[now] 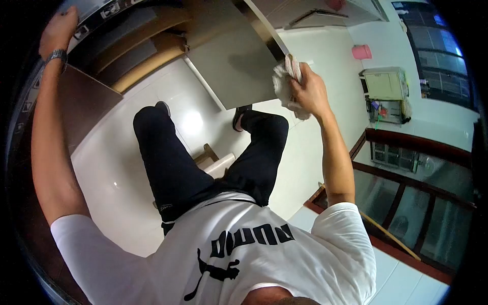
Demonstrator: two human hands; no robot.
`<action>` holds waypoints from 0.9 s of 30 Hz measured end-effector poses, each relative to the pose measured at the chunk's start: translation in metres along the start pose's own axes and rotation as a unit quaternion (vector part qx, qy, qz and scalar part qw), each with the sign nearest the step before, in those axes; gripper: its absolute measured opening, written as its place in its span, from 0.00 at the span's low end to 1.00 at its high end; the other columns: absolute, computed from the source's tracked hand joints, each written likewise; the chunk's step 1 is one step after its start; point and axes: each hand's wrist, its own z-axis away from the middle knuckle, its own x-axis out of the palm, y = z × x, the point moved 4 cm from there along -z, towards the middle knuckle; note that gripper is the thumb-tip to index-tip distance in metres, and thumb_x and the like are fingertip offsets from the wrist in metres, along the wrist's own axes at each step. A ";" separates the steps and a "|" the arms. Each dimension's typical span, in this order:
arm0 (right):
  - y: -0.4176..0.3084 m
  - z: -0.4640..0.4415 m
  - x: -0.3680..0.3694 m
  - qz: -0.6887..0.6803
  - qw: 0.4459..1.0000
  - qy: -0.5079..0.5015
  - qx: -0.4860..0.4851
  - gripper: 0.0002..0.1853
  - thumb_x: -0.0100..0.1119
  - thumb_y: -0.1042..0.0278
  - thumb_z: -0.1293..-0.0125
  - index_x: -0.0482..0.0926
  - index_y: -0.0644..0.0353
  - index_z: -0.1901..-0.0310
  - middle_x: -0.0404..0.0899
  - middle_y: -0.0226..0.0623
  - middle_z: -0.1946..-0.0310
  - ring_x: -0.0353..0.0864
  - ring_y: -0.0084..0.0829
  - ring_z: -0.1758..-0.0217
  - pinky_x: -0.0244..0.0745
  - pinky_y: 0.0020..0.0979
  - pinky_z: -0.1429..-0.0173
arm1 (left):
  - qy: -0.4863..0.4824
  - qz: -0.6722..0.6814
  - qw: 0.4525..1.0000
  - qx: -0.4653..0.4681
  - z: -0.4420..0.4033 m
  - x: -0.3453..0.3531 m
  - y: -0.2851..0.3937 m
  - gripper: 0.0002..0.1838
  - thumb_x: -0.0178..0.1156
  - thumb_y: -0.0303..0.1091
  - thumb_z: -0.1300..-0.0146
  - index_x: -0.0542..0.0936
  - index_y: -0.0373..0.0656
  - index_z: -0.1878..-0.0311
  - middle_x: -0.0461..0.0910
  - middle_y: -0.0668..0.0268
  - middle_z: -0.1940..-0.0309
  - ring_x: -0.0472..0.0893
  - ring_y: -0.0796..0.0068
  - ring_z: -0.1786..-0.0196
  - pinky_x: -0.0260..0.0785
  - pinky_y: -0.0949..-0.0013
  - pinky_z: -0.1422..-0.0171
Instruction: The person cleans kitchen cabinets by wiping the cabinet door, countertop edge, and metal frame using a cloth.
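Note:
My right hand point(309, 91) is closed around a crumpled pale cloth point(285, 84) with stripes. The cloth lies against the outer edge of an open cabinet door point(223, 56), which has a grey face. At the upper left, my left hand point(58, 31), with a watch point(56, 55) on the wrist, is closed on the dark counter edge point(104, 14). Some of its fingers are hidden. Below that edge the open cabinet point(147, 43) shows its brownish inside and a pale lower rim. Another door point(89, 96) hangs open on the left.
I sit on a low stool point(216, 165), knees apart, over a glossy light tiled floor point(122, 178). On the right are a pink bucket point(362, 52), a pale green box-shaped unit point(384, 84) on a stand, and a dark red framed glass door point(406, 193). A yellow stick point(391, 236) leans there.

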 end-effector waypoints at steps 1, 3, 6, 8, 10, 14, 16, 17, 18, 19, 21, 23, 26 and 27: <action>0.005 0.010 0.002 -0.001 1.000 0.002 0.006 0.16 0.59 0.64 0.42 0.69 0.61 0.55 0.79 0.55 0.66 0.78 0.58 0.59 0.70 0.51 0.55 | -0.024 -0.006 1.000 0.001 -0.004 0.001 -0.001 0.34 0.41 0.62 0.41 0.76 0.49 0.40 0.74 0.51 0.41 0.72 0.45 0.38 0.64 0.48 0.37; 0.009 0.022 0.002 -0.048 0.998 0.034 0.000 0.17 0.59 0.66 0.42 0.70 0.59 0.53 0.79 0.54 0.66 0.78 0.58 0.59 0.70 0.50 0.55 | -0.022 -0.012 1.000 0.000 -0.005 -0.001 0.001 0.34 0.42 0.62 0.41 0.76 0.49 0.40 0.74 0.50 0.41 0.72 0.44 0.39 0.64 0.48 0.38; 0.007 0.022 0.002 -0.050 0.998 0.039 -0.009 0.17 0.60 0.65 0.42 0.71 0.59 0.53 0.79 0.53 0.67 0.78 0.56 0.60 0.72 0.47 0.56 | -0.012 -0.012 1.000 -0.002 -0.005 -0.004 0.002 0.34 0.42 0.61 0.41 0.77 0.48 0.42 0.74 0.49 0.42 0.73 0.43 0.40 0.65 0.49 0.38; 0.007 0.018 0.000 -0.083 0.996 0.026 0.010 0.16 0.61 0.64 0.42 0.73 0.60 0.54 0.80 0.53 0.67 0.80 0.52 0.62 0.72 0.45 0.57 | -0.007 -0.006 1.000 -0.003 -0.005 -0.006 -0.003 0.33 0.42 0.60 0.41 0.77 0.48 0.43 0.74 0.49 0.42 0.73 0.42 0.40 0.65 0.49 0.39; 0.011 0.017 0.002 -0.112 0.993 0.007 0.027 0.16 0.62 0.62 0.41 0.74 0.60 0.55 0.80 0.52 0.68 0.81 0.48 0.63 0.73 0.42 0.57 | -0.043 0.007 0.999 0.021 0.001 -0.008 0.002 0.37 0.41 0.64 0.40 0.78 0.40 0.45 0.74 0.45 0.43 0.74 0.42 0.41 0.65 0.49 0.39; 0.016 0.021 0.018 -0.234 0.969 0.066 0.030 0.17 0.63 0.63 0.41 0.77 0.63 0.53 0.81 0.44 0.69 0.81 0.34 0.64 0.74 0.33 0.56 | -0.031 -0.022 0.999 0.000 -0.001 -0.003 0.000 0.39 0.41 0.65 0.39 0.79 0.37 0.47 0.74 0.43 0.44 0.74 0.40 0.42 0.66 0.49 0.40; 0.022 0.032 0.026 -0.212 0.954 0.213 0.016 0.18 0.64 0.66 0.42 0.76 0.66 0.52 0.81 0.42 0.64 0.80 0.32 0.62 0.73 0.31 0.52 | -0.101 -0.028 0.994 -0.019 -0.011 0.006 -0.009 0.37 0.41 0.64 0.40 0.78 0.41 0.44 0.74 0.46 0.43 0.73 0.40 0.41 0.65 0.48 0.39; 0.020 0.036 0.033 -0.271 0.935 0.227 0.041 0.20 0.64 0.70 0.43 0.74 0.67 0.50 0.80 0.42 0.59 0.79 0.31 0.58 0.72 0.31 0.48 | -0.075 -0.027 0.997 -0.012 -0.010 0.004 -0.007 0.37 0.42 0.64 0.40 0.77 0.43 0.43 0.74 0.47 0.42 0.73 0.40 0.41 0.65 0.48 0.39; 0.015 0.041 0.039 -0.273 0.934 0.225 0.043 0.20 0.64 0.70 0.43 0.74 0.67 0.50 0.80 0.42 0.59 0.79 0.31 0.58 0.72 0.31 0.48 | -0.049 -0.026 0.998 -0.003 -0.009 0.001 -0.005 0.37 0.42 0.64 0.40 0.76 0.45 0.41 0.73 0.47 0.41 0.72 0.40 0.40 0.65 0.48 0.39; 0.012 0.046 0.041 -0.261 0.928 0.261 0.058 0.20 0.64 0.72 0.43 0.73 0.68 0.49 0.79 0.42 0.58 0.78 0.32 0.56 0.71 0.31 0.47 | -0.051 -0.027 0.998 -0.001 -0.007 0.001 -0.003 0.37 0.42 0.64 0.40 0.76 0.45 0.41 0.73 0.47 0.41 0.72 0.40 0.40 0.65 0.48 0.39; 0.010 0.051 0.045 -0.227 0.917 0.319 0.076 0.23 0.62 0.73 0.42 0.69 0.68 0.46 0.78 0.41 0.58 0.78 0.32 0.54 0.70 0.31 0.45 | -0.017 -0.010 1.000 0.012 -0.001 -0.006 0.003 0.37 0.41 0.64 0.40 0.74 0.46 0.40 0.73 0.47 0.41 0.72 0.39 0.40 0.65 0.48 0.38; 0.014 0.054 0.048 -0.232 0.909 0.339 0.069 0.19 0.62 0.72 0.40 0.71 0.67 0.48 0.77 0.37 0.59 0.76 0.29 0.55 0.70 0.29 0.46 | -0.019 -0.010 1.000 0.013 -0.007 0.000 -0.001 0.37 0.41 0.65 0.40 0.74 0.46 0.39 0.73 0.46 0.41 0.71 0.39 0.40 0.65 0.48 0.38; 0.021 0.054 0.040 -0.254 0.913 0.315 0.055 0.13 0.60 0.72 0.37 0.74 0.66 0.52 0.76 0.30 0.62 0.74 0.23 0.59 0.70 0.26 0.51 | -0.015 -0.014 1.000 0.009 -0.011 0.002 -0.003 0.37 0.41 0.65 0.40 0.75 0.46 0.40 0.73 0.46 0.42 0.71 0.39 0.40 0.64 0.47 0.38; 0.025 0.055 0.035 -0.266 0.923 0.272 0.051 0.11 0.59 0.72 0.35 0.75 0.66 0.54 0.76 0.28 0.65 0.73 0.22 0.61 0.70 0.25 0.54 | -0.012 -0.014 1.000 0.004 -0.012 0.002 -0.004 0.37 0.41 0.65 0.40 0.75 0.45 0.41 0.73 0.45 0.43 0.71 0.39 0.40 0.64 0.47 0.38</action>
